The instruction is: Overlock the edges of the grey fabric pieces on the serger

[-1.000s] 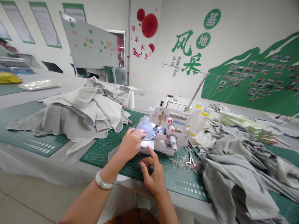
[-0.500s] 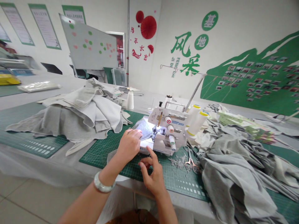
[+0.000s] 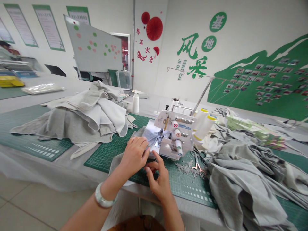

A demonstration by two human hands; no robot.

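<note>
Near the table's (image 3: 72,82) front edge, grey cloth (image 3: 151,137) lies at the sewing machine (image 3: 166,145), seemingly partway stitched — left hand (image 3: 136,153) atop, fingers' grip unclear; right hand's (image 3: 159,181) released. Whether the fabric heap (image 3: 247,179) awaits stitching, I cannot tell.

Soft, even light fills the room, with a stronger white glow on the sewing bed (image 3: 150,124) of the overlock machine (image 3: 168,148). Glare glints on the clear plastic package (image 3: 43,89) and a corner of the whiteboard (image 3: 84,59). Shadows are faint. Wide-angle distortion tilts the wall posters (image 3: 48,27); their small print and the wall photos (image 3: 272,75) are too soft to make out.
</note>
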